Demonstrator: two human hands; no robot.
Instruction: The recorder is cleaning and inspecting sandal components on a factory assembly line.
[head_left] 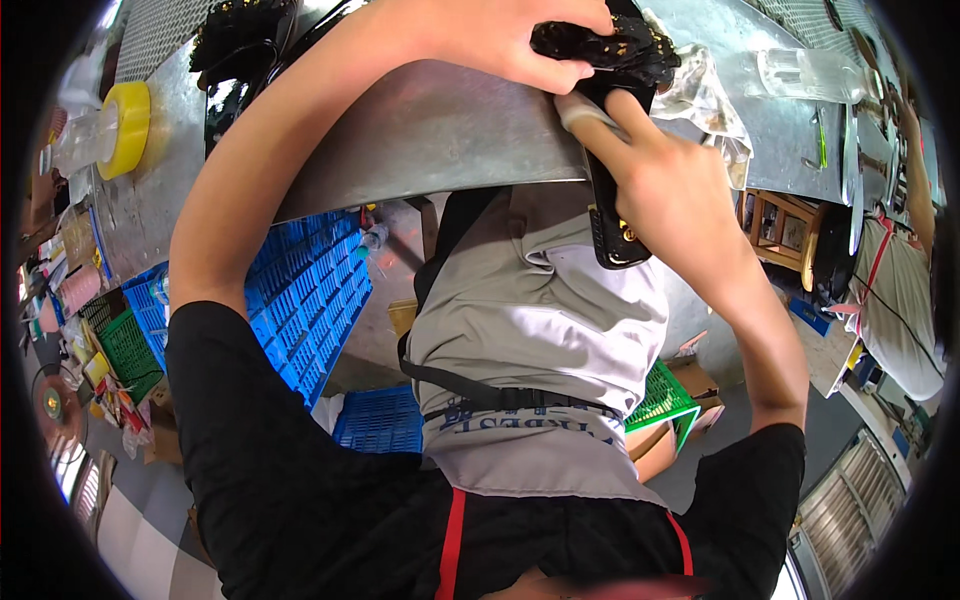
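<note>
The metal work table [420,140] spans the upper part of the view, its near edge running above the grey apron [540,330] worn by the person. Blue plastic crates [310,290] stand below the table on the person's left, with a green crate [665,395] low on the right. The left forearm rises from the lower left and bends across the table; the left hand [490,40] is curled, fingers pressed down over the upper end of a black elongated device [615,130]. The right forearm rises from the lower right; the right hand [660,170] grips the device's lower section, index finger [600,118] extended along its side, tip covered in a white wrap. The device's long axis runs near vertical in the view, upper end on the table, lower end overhanging the table edge toward the apron. A yellow tape roll [125,128] lies at the table's far left
</note>
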